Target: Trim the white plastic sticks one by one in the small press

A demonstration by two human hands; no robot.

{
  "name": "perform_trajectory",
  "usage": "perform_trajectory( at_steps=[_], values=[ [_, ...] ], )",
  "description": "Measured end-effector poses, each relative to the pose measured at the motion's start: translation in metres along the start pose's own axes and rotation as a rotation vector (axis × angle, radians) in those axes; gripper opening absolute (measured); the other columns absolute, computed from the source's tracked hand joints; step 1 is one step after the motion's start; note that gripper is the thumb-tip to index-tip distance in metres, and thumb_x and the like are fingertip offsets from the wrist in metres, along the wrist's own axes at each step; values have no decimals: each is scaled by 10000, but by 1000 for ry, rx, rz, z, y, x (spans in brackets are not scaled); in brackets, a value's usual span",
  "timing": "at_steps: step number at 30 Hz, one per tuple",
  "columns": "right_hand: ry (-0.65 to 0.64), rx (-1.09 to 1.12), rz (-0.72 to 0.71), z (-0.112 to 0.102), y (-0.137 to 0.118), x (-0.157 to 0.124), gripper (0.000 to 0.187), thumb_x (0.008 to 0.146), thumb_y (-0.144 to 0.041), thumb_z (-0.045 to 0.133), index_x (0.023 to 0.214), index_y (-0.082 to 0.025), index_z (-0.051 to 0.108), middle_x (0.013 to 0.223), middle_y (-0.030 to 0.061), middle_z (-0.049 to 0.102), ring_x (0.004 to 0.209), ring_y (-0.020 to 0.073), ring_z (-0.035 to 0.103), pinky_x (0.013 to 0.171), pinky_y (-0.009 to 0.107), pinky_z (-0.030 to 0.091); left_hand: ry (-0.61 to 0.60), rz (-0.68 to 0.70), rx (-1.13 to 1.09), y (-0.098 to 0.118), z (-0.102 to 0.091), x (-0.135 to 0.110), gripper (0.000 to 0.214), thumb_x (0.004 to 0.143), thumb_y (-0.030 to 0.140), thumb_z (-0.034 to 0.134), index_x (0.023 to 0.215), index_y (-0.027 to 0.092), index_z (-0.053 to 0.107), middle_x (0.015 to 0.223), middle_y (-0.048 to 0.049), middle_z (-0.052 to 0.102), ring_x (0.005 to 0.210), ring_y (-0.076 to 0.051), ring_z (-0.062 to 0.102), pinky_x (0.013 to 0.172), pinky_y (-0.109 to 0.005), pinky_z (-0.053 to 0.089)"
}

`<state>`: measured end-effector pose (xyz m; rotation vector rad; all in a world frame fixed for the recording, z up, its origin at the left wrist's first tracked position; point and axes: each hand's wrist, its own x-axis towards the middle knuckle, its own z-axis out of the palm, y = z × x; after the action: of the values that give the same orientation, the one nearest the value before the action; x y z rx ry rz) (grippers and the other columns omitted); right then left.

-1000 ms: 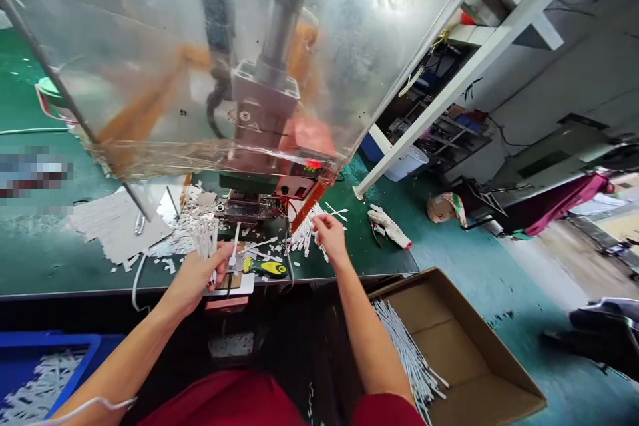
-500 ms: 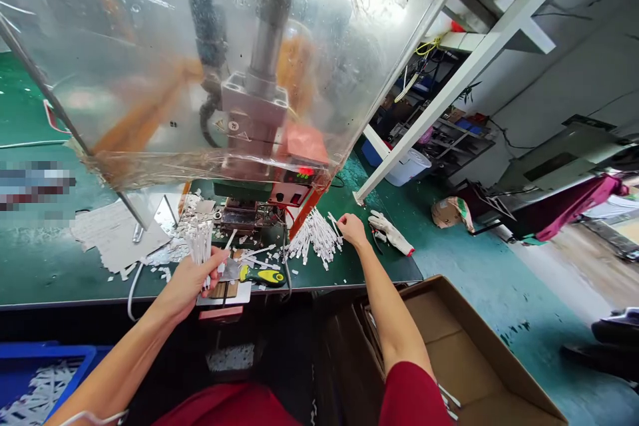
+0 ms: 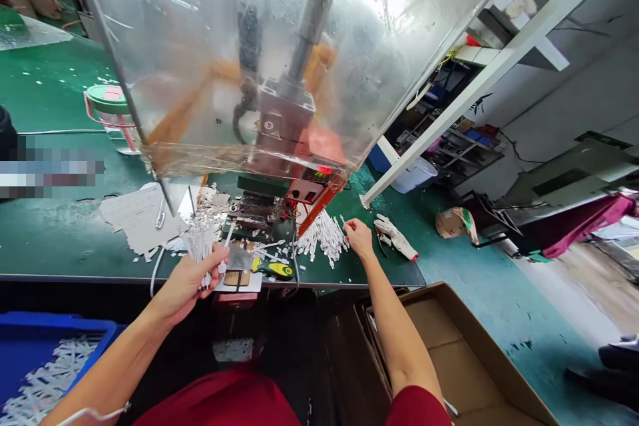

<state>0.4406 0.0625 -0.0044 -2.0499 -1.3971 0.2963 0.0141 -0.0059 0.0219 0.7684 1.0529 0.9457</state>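
**Left hand (image 3: 192,276) full of white strips (image 3: 200,246), right hand (image 3: 358,239) pinching at the pile (image 3: 322,236)**

The left hand curls nearly closed around a loose, fanned sheaf of the strips, just above the near edge of the green tabletop (image 3: 50,239). Gripped this way, the strips seem bunched so they can be carried or squared up together. The right hand's thumb and fingertips nearly meet at the pile's edge, but whether a strip lies between them is too small to tell.

The pile sits just right of a bench press (image 3: 269,210), within easy reach. A clear plastic shield (image 3: 200,66) hangs before the press, probably as a guard. Close by lie a yellow-handled screwdriver (image 3: 273,269) and a flat metal plate (image 3: 238,258) on a wooden block (image 3: 232,278). Perforated paper offcuts (image 3: 142,219) lie further left, and a white work glove (image 3: 396,237) lies right of the pile. A cardboard box (image 3: 449,353) and a blue crate (image 3: 50,353) holding white pieces stand below the tabletop on either side, apparently placed within arm's reach.
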Motion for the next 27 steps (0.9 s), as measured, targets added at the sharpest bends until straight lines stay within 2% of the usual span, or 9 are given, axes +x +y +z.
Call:
perform_trajectory(
  at_steps=[3, 5, 7, 9, 12, 14, 19, 22, 27],
  values=[
    [41, 83, -37, -12, -21, -11, 209, 755, -409, 596, 720, -207, 640, 713, 30, 689, 560, 142, 570, 539, 244, 431, -30, 2, -48, 0, -2, -4, 404, 735, 496, 751, 690, 168, 521, 512, 67, 456, 400, -47, 395, 333, -118, 220],
    [39, 284, -35, -17, -42, -30, 289, 758, -476, 637, 816, -194, 665, 718, 29, 684, 507, 123, 528, 478, 233, 414, -62, 3, -98, 0, -3, -4, 390, 747, 477, 744, 683, 165, 519, 524, 54, 483, 404, -51, 423, 326, -118, 225],
    [-36, 546, -5, -14, -68, -58, 361, 737, -512, 695, 877, -181, 661, 734, 27, 688, 436, 93, 472, 410, 219, 380, -85, -7, -159, 0, -6, -2, 332, 760, 442, 740, 756, 158, 569, 582, 30, 550, 423, -57, 473, 321, -115, 239],
    [-184, 768, 64, -2, -97, -93, 358, 716, -501, 745, 828, -180, 634, 726, 22, 696, 376, 58, 405, 357, 198, 329, -109, -20, -221, 1, -9, 0, 299, 764, 391, 743, 897, 156, 613, 656, 7, 606, 448, -68, 523, 315, -112, 253],
    [-496, 1011, 203, 35, -139, -139, 343, 725, -483, 751, 737, -184, 582, 646, 5, 686, 315, 24, 297, 309, 173, 229, -144, -38, -307, 0, -12, 1, 365, 763, 311, 746, 1067, 165, 606, 678, 5, 614, 468, -82, 556, 304, -107, 268],
    [-573, 1126, 253, 64, -161, -155, 345, 722, -465, 752, 700, -187, 549, 616, -3, 679, 309, 19, 282, 304, 164, 189, -153, -52, -353, -2, -14, 1, 377, 768, 285, 744, 1097, 170, 600, 667, 15, 596, 477, -81, 555, 302, -101, 277],
    [-545, 1228, 304, 110, -190, -152, 376, 691, -463, 759, 653, -193, 500, 571, -6, 667, 309, 19, 289, 317, 162, 187, -168, -49, -420, -4, -18, 1, 241, 803, 339, 738, 910, 155, 625, 615, 40, 514, 469, -58, 495, 299, -91, 282],
    [-526, 1227, 300, 118, -195, -147, 374, 686, -457, 754, 638, -192, 494, 555, -1, 662, 313, 20, 294, 326, 163, 195, -177, -44, -439, -5, -20, 1, 239, 801, 337, 748, 803, 150, 601, 606, 45, 492, 464, -47, 469, 304, -89, 285],
    [-519, 1209, 303, 123, -198, -147, 352, 702, -438, 731, 627, -192, 491, 550, -2, 656, 313, 23, 304, 322, 161, 203, -146, -58, -443, -8, -20, 4, 265, 776, 340, 774, 785, 143, 597, 591, 51, 478, 446, -38, 433, 306, -92, 274]
  ],
)
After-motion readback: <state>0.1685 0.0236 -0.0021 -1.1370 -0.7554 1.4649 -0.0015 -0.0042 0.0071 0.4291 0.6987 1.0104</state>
